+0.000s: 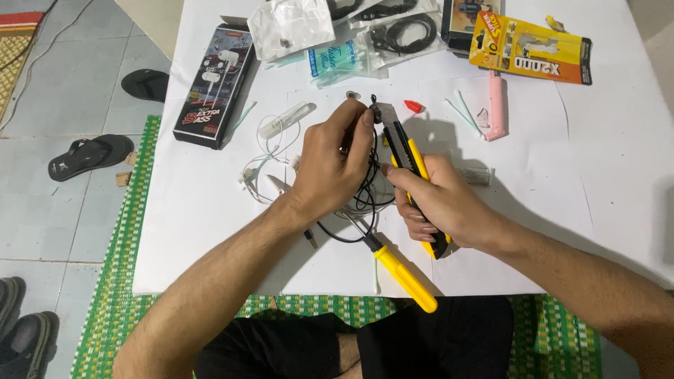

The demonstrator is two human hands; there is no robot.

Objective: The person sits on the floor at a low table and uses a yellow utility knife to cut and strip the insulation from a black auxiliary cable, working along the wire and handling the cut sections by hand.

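Stripping step: left hand (pixel 330 165) pinches black cable (pixel 368 189); right hand (pixel 439 203) grips yellow utility knife (pixel 411 158); next calls for light, controlled blade pressure.

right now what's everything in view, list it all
white sheet: one, over the floor
utility knife: one, yellow and black, in the right hand
black cable: one, pinched by the left hand at the blade
screwdriver: one, yellow handle, near edge
white earphones: one set, left of the hands
black box: one, upper left
glue card: one, yellow, top right
pink tool: one, below the card
red cap: one, beside the blade
clear bags: several, top centre
sandals: two, black, on the tiles
green mat: one, under the sheet
left hand: one
right hand: one
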